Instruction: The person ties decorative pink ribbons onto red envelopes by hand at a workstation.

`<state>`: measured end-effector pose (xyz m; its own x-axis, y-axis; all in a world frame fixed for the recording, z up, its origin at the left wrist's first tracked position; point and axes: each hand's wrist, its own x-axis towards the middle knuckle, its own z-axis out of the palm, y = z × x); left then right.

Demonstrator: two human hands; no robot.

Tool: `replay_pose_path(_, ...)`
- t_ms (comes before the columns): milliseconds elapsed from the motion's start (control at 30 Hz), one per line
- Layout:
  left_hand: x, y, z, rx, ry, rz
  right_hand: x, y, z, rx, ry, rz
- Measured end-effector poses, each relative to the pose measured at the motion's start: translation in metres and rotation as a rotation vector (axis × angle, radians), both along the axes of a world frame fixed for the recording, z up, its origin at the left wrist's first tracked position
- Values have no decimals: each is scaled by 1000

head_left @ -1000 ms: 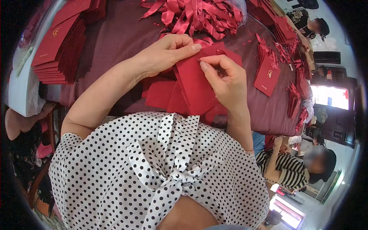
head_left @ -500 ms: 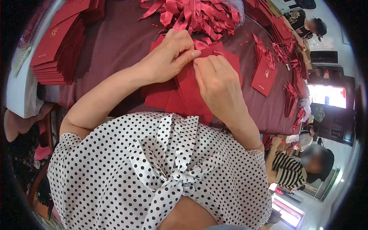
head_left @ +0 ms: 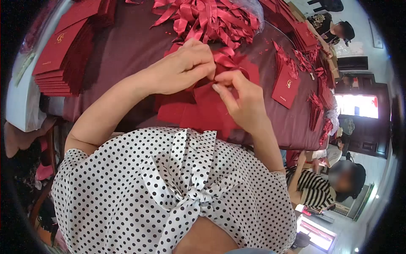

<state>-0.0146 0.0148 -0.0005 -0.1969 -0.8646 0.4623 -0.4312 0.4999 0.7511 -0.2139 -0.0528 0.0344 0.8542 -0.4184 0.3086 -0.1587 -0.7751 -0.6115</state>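
Far left, nine o'clock: a tall stack of dark red card envelopes with gold monograms (head_left: 63, 51) sits on the maroon tablecloth (head_left: 122, 46), well apart from the hands

Left hand (head_left: 184, 67): curled nearly closed at centre frame, fingertips pinching the folded red satin ribbon bow (head_left: 226, 59); the exact hold between thumb and fingers is partly hidden by the knuckles

Ribbon bow: lies at three o'clock from the left hand's grip and at twelve o'clock from the right hand, resting on the top edge of the red paper envelope (head_left: 211, 106); its long axis runs roughly from nine to three o'clock

Envelope: flat on a small pile of like red sheets at the table's near edge, its long axis slanting from about eleven to five o'clock, directly beneath both hands

Right hand (head_left: 243, 101): half open, forefinger and thumb extended upward toward the bow, lower fingers loosely bent; touching the envelope's upper part, and whether it grips the ribbon cannot be told

Nearer hand: the left, already on the bow

Twelve o'clock: a heap of loose red satin ribbons (head_left: 211, 19)

Right, two to three o'clock: one gold-stamped red envelope (head_left: 286, 86) lies alone; a person in a striped top (head_left: 313, 186) sits at five o'clock
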Motion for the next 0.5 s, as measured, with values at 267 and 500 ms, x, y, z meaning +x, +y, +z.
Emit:
replay_pose_path(267, -4, 10, 7, 72, -112, -117, -12, 19, -2, -100, 8, -6)
replay_pose_path(500, -1, 22, 31, -166, -249, 6, -16, 26, 25, -186, 26, -38)
